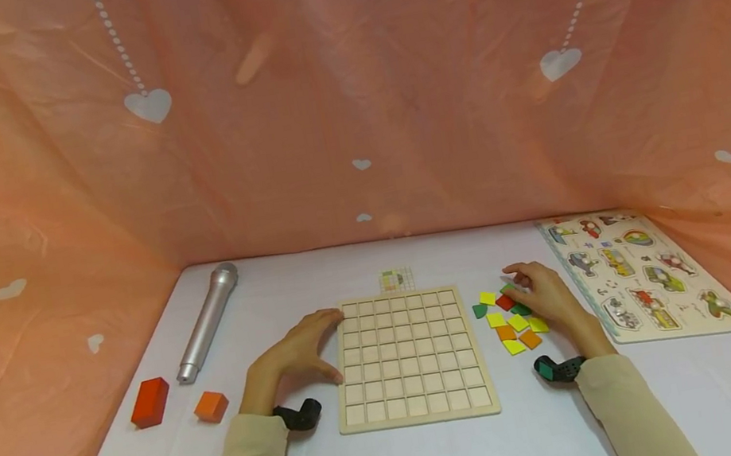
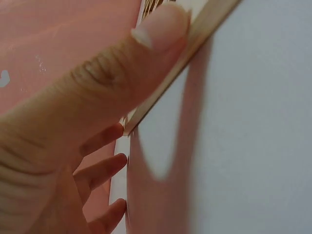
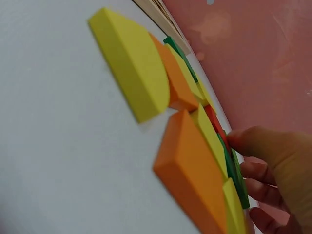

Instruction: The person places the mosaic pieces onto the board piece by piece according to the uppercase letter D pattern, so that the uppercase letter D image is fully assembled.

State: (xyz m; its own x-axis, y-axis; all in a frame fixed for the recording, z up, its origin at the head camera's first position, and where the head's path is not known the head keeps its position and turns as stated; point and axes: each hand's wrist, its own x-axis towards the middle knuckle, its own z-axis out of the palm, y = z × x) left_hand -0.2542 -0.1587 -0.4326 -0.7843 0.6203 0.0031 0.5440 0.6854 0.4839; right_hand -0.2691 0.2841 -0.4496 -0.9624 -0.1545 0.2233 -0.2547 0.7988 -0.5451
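Observation:
A wooden grid board (image 1: 410, 356) with square recesses lies flat in the middle of the table. My left hand (image 1: 295, 350) is at its left side, thumb and fingers spread, the thumb touching the board's edge (image 2: 168, 85) in the left wrist view. Right of the board lies a loose cluster of small tiles in yellow, orange, green and red. My right hand (image 1: 545, 295) is over the far right part of this cluster. In the right wrist view its thumb (image 3: 253, 141) is beside a red tile (image 3: 214, 119) and green tiles (image 3: 239, 183); no tile is visibly lifted.
A small printed pattern card (image 1: 396, 280) lies behind the board. At left are a silver microphone (image 1: 209, 323), a red block (image 1: 150, 403) and an orange cube (image 1: 211, 406). A picture puzzle board (image 1: 607, 284) lies at right. A pink curtain (image 1: 344, 102) hangs behind.

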